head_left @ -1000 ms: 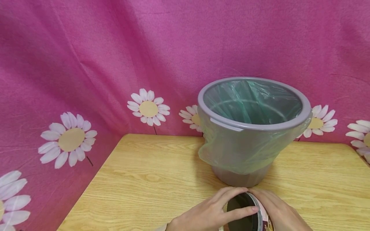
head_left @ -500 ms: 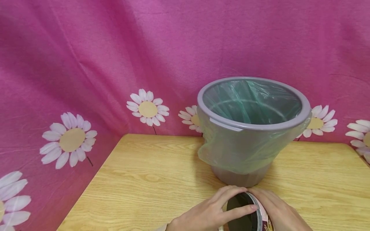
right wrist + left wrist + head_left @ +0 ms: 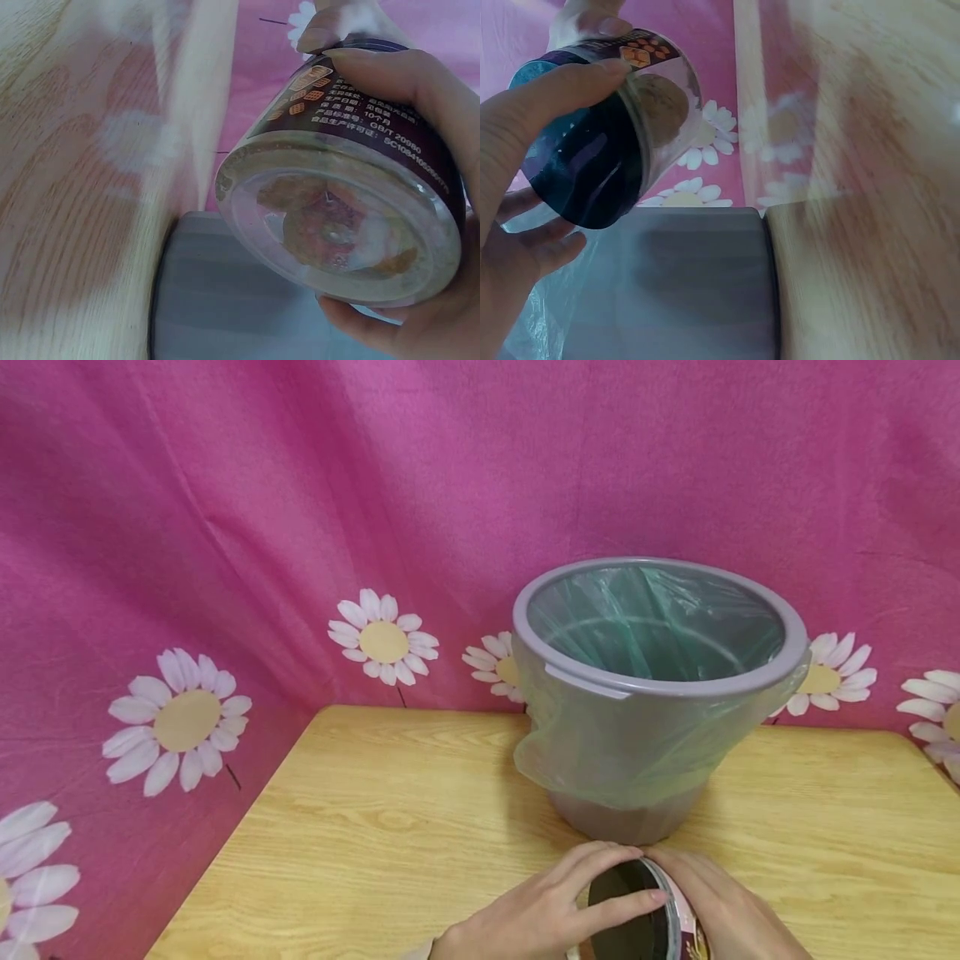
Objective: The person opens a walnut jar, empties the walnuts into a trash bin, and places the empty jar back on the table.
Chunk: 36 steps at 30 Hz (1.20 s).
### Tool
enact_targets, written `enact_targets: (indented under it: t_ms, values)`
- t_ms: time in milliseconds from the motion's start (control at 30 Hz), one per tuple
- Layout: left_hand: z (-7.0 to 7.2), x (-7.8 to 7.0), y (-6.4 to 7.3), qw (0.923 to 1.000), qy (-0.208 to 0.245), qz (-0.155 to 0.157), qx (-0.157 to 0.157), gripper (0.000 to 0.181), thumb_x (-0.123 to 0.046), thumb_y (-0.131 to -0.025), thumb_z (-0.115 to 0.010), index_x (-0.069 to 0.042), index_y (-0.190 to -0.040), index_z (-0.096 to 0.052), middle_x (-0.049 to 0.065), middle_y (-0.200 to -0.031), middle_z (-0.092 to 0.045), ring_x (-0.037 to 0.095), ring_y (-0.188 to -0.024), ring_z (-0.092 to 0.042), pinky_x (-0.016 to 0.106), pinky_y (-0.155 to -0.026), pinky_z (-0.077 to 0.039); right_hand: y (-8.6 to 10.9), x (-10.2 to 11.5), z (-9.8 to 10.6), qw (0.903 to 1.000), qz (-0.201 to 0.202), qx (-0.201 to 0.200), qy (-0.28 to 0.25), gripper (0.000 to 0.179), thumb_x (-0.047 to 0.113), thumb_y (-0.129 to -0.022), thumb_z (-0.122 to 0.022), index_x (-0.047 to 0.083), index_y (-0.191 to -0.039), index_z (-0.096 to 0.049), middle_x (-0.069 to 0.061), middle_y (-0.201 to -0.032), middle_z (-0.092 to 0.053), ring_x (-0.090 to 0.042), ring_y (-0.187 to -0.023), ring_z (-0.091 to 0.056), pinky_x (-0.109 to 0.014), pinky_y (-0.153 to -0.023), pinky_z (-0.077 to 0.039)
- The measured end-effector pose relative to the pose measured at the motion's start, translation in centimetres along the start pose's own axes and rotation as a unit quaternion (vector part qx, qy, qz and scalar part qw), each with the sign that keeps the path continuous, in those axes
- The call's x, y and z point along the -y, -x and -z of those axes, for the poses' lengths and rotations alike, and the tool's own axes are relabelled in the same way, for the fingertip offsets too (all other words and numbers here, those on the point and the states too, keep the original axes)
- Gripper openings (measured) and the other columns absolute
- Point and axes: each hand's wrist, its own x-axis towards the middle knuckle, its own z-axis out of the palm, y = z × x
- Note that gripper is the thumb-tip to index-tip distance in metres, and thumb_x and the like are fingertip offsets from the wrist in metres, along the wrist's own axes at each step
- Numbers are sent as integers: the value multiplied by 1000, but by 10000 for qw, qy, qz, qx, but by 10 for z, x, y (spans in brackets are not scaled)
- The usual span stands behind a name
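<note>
A round plastic jar (image 3: 337, 217) with a dark lid (image 3: 630, 902) lies tilted on its side between both hands, low in the head view. My left hand (image 3: 540, 910) grips the lid, thumb over its edge and fingers around the far side. From the right, my right hand (image 3: 731, 906) holds the jar's body round its printed label. Through the clear bottom, in the right wrist view, brownish pieces show inside. The left wrist view has the lid (image 3: 585, 165) facing the camera.
Just beyond the hands, a grey-mauve waste bin (image 3: 637, 822) stands upright on the wooden table (image 3: 375, 827). A thin greenish bag (image 3: 630, 760) lines it and folds over its rim. Pink cloth (image 3: 450, 468) with white daisies hangs behind and at the left.
</note>
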Motion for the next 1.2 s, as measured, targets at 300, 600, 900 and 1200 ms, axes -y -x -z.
enact_targets:
  t_ms: [300, 600, 900, 1200]
  values:
    - [-2, -1, -1, 9986, -382, -210, -311, 77, -38, -87, -71, -21, -151, -32, 2, -157, -16, 12, -143, -15, 28, -115, -17, -1, 4, 0, 9971, 508, -541, 188, 101, 69, -51, -82, 24, -135, -50, 14, -123, -54, -6, -101, -53, -36, -74, -55]
    - [-1, 0, -1, 9989, -247, -190, -338, 83, -38, -85, -73, -20, -152, -28, 3, -156, -16, 13, -140, -19, 25, -113, -19, -1, 5, 0, 9979, 416, -472, 120, 101, 68, -51, -82, 26, -137, -49, 15, -125, -53, -6, -101, -53, -35, -74, -55]
    - [-2, -1, -2, 9980, -434, -231, -407, 79, -38, -86, -72, -19, -151, -30, 5, -155, -17, 14, -139, -21, 23, -112, -21, -1, 7, 0, 9965, 544, -615, 169, 99, 69, -52, -82, 26, -135, -50, 16, -123, -54, -4, -101, -53, -34, -74, -55]
    - [-4, -2, -1, 9980, -367, -241, -464, 75, -35, -88, -70, -19, -151, -32, 5, -154, -19, 16, -137, -25, 22, -112, -21, -1, 8, 1, 9977, 398, -540, 141, 98, 71, -51, -81, 25, -133, -52, 19, -123, -53, -2, -101, -52, -34, -75, -55]
